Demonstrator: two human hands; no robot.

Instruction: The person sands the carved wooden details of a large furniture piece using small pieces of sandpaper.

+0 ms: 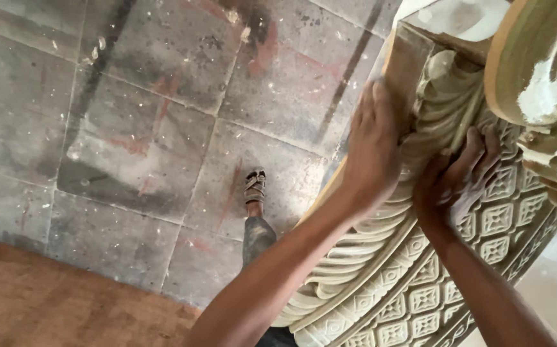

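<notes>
Carved column [419,283] fills right side of view, running from lower centre up to top right. Left hand [371,151] flat on column's ribbed band, left of right hand [461,180], which rests on patterned panel just beside ribs. Moulded piece [538,64] above right hand, at top right corner. Tiled floor [130,128] spreads below and left of column. Sandalled foot [254,186] on floor, just left of column, beneath left forearm. Wooden board [66,302] at bottom left, on floor
</notes>
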